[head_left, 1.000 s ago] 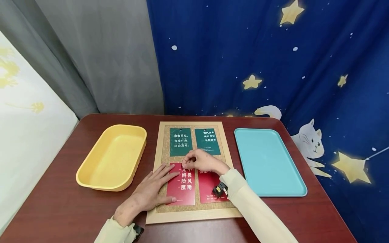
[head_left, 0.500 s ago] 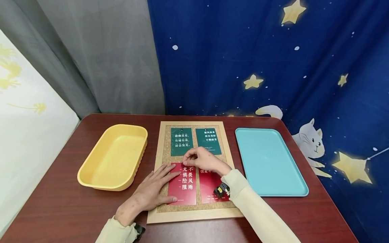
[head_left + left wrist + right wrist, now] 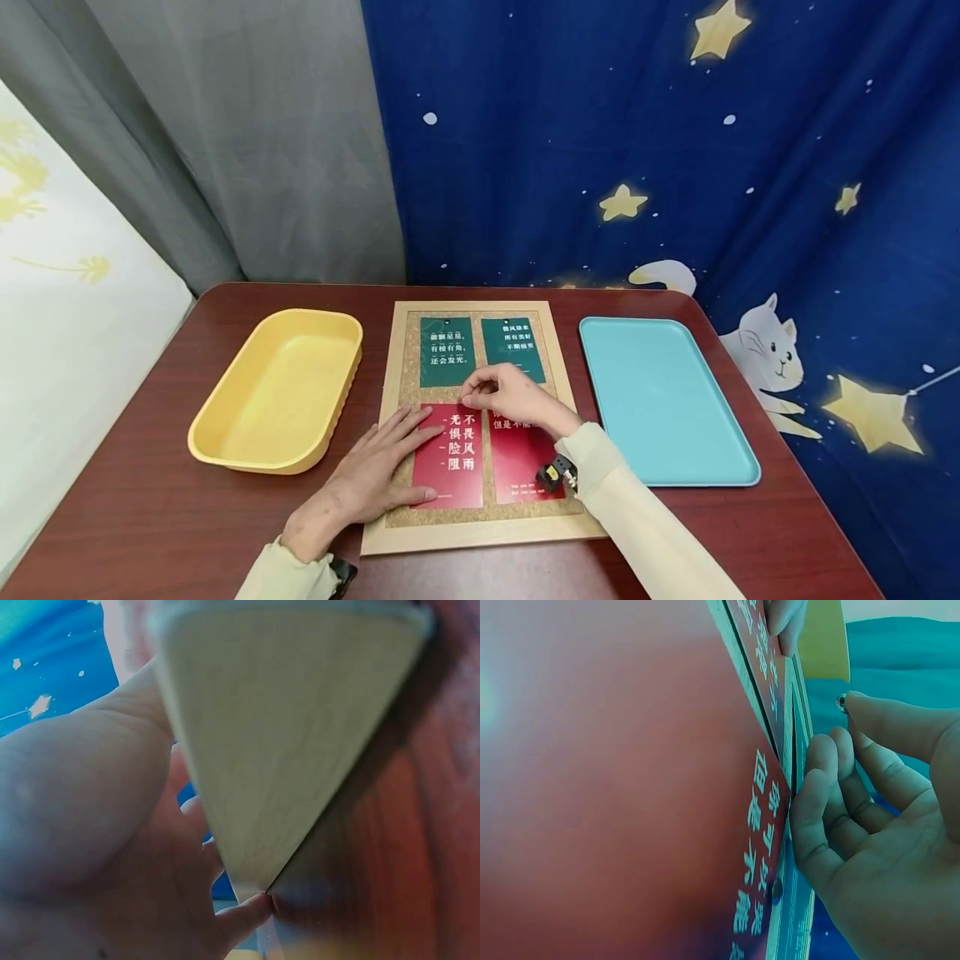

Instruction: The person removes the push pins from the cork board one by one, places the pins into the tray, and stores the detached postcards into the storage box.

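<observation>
Held left red card flat under straight left hand; pinched small pushpin in right hand fingers over cork board. Seemingly unpinning; called for a straight lift.

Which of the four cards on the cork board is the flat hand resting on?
The left hand rests on the lower-left red card, fingers straight. The other red card lies partly under the right forearm; the two green cards sit higher up.

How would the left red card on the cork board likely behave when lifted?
The left red card lies thin and flat, so it is probably light and slightly bendy. It is not apt to roll. The left hand rests on it.
</observation>
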Available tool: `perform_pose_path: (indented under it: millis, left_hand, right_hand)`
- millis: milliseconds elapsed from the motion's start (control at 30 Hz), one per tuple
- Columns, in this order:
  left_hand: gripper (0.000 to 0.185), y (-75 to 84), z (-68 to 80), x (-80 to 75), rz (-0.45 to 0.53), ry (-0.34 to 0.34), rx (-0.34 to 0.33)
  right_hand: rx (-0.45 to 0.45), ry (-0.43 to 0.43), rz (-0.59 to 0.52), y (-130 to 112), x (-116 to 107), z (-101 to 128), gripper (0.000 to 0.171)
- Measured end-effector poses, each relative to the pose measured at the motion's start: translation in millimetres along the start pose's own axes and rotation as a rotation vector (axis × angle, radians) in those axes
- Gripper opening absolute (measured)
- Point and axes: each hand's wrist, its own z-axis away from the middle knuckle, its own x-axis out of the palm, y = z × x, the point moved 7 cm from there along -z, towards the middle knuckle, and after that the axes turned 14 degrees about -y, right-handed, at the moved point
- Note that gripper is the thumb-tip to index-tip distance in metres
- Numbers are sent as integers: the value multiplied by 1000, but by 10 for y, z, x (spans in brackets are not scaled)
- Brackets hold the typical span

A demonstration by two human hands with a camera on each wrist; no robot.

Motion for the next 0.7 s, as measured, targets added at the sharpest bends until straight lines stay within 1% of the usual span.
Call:
perform_pose_path:
  millis: [167, 333, 600, 700]
  left_hand:
    - [83, -17, 2, 12, 10, -1, -13]
    - [83, -19, 1, 27, 19, -2, -8]
    - [84, -28, -7, 31, 36, -9, -17]
    - [84, -21, -15, 24, 23, -5, -8]
  right_hand:
    - [-20, 28, -18, 14, -39, 63, 11]
    - [-32, 48, -35, 32, -69, 110, 13]
    - [-29, 88, -22, 83, -144, 152, 13]
    - [-37, 109, -18, 92, -181, 166, 11]
